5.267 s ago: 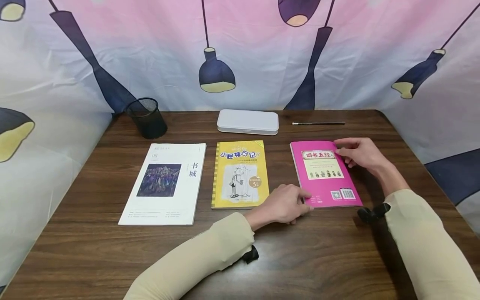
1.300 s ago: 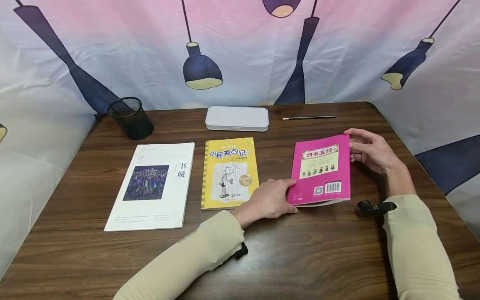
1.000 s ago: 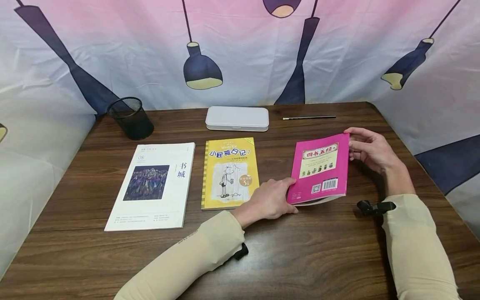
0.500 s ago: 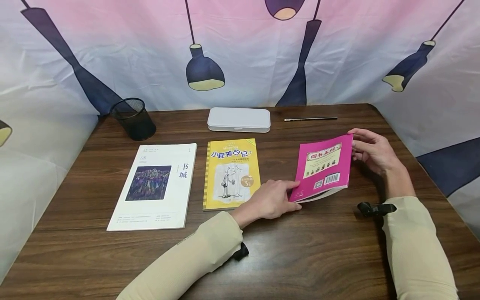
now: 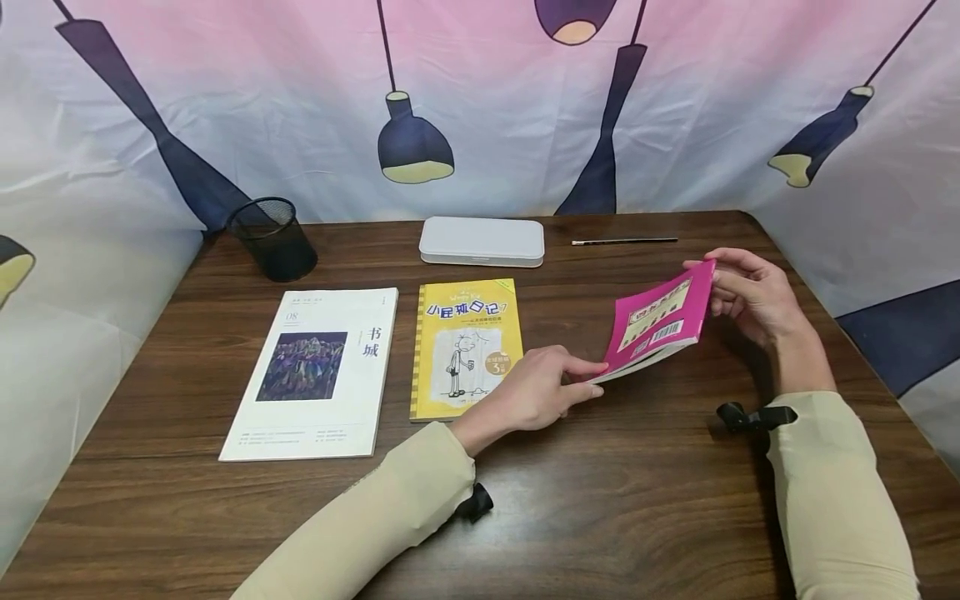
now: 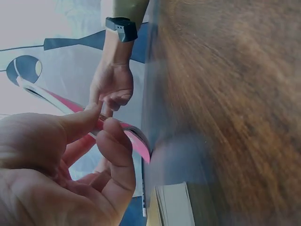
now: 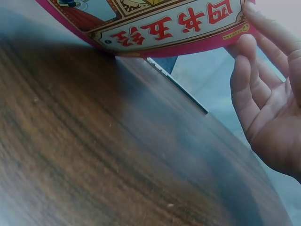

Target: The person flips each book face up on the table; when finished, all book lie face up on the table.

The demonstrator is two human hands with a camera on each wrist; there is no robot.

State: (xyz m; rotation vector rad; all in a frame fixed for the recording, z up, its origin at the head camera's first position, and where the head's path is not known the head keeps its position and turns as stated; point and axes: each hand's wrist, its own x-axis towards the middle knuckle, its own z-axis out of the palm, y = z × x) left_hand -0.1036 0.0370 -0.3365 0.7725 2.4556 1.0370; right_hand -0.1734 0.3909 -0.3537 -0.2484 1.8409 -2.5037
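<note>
A pink paperback book [image 5: 652,321] is tilted up off the table, its cover bowed. My left hand [image 5: 543,387] pinches its lower left corner between thumb and fingers, also plain in the left wrist view. At the upper right corner my right hand [image 5: 761,296] pinches the book, with the other fingers bent behind. The right wrist view shows the underside cover [image 7: 174,26] with red characters. Just left of the left hand lies a yellow book [image 5: 465,350], its lower right corner hidden by that hand. Farther left, a white book [image 5: 311,375] lies flat.
A white case [image 5: 482,242] sits at the back of the wooden table [image 5: 600,508]. Right of it lies a thin pencil [image 5: 625,242]. A black mesh pen holder [image 5: 273,242] stands at the back left, before a printed cloth backdrop [image 5: 502,108].
From flat on the table, the pink book has been lifted and tilted, right side higher. The left hand has risen with its corner. The other books and items stay put.
</note>
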